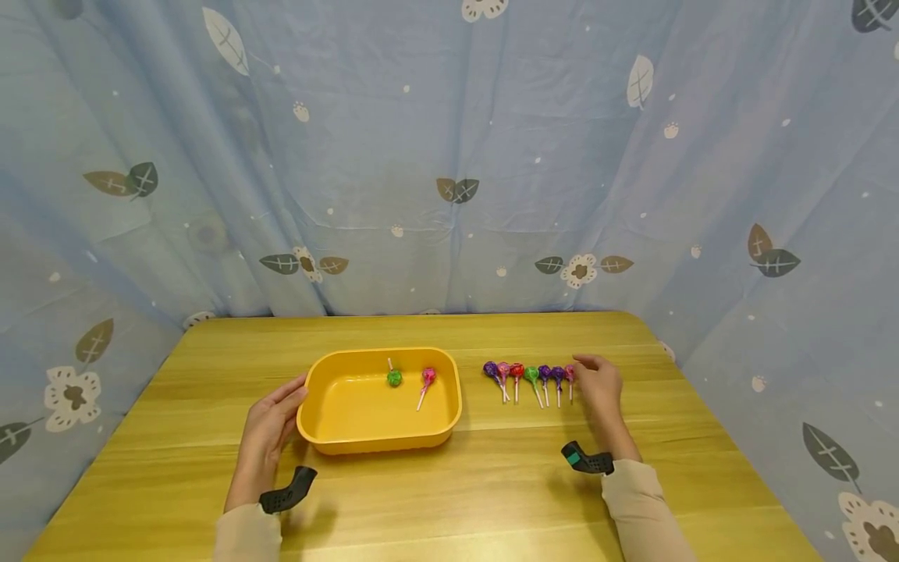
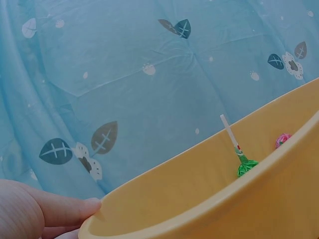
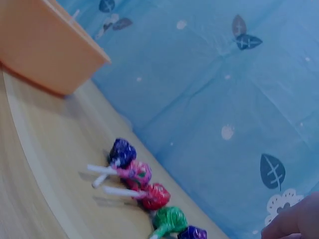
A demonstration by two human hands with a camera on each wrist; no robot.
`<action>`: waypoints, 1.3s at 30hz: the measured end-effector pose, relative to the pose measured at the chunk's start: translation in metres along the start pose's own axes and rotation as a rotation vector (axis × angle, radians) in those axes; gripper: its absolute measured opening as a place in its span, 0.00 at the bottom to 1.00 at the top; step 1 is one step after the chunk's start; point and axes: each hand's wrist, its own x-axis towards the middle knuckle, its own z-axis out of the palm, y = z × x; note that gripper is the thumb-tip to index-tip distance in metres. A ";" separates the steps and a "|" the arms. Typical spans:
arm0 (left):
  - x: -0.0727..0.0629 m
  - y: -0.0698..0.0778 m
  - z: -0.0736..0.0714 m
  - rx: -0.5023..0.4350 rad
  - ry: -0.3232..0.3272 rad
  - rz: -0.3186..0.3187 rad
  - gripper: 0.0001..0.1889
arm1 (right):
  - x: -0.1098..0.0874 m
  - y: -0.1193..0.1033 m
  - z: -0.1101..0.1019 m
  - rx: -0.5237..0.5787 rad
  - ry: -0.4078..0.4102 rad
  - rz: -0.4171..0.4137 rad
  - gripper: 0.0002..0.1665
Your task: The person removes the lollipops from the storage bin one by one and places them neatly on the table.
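My left hand (image 1: 270, 421) is at the left end of a yellow plastic basin (image 1: 379, 446), its fingers fairly straight against the rim. In the left wrist view a fingertip (image 2: 93, 205) touches that rim from outside. Inside the basin lie a green lollipop (image 1: 395, 378) and a pink lollipop (image 1: 428, 376). To the right, several wrapped lollipops lie side by side in a row, among them a red lollipop (image 1: 517, 370) and a green lollipop (image 1: 531, 375). My right hand (image 1: 599, 386) is at the row's right end, fingertips right beside a pink lollipop (image 1: 570, 373).
The wooden table (image 1: 435, 507) ends at a blue patterned curtain (image 1: 393, 156) behind and at both sides. At the row's left end, a purple lollipop (image 3: 122, 152) and a pink lollipop (image 3: 139, 173) lie with their sticks crossing. Both wrists carry black camera mounts (image 1: 289, 490).
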 end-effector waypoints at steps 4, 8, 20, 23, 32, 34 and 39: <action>0.001 -0.001 0.000 0.013 0.007 -0.013 0.30 | -0.008 -0.012 0.008 0.018 -0.052 -0.033 0.18; 0.001 -0.001 -0.001 0.002 0.002 -0.007 0.30 | -0.019 -0.027 0.021 0.044 -0.129 -0.056 0.18; -0.001 0.000 0.000 -0.044 -0.013 0.011 0.31 | -0.044 -0.057 0.070 0.156 -0.343 -0.091 0.15; 0.000 0.000 -0.001 -0.049 -0.013 0.011 0.31 | -0.048 -0.064 0.081 0.157 -0.371 -0.100 0.15; 0.001 0.000 -0.001 -0.054 -0.013 0.000 0.31 | -0.058 -0.081 0.115 0.189 -0.461 -0.128 0.15; 0.001 0.000 0.000 -0.048 -0.011 -0.002 0.31 | -0.062 -0.086 0.122 0.183 -0.487 -0.131 0.15; 0.000 0.001 0.000 -0.043 -0.012 0.003 0.31 | -0.069 -0.097 0.140 0.188 -0.545 -0.140 0.15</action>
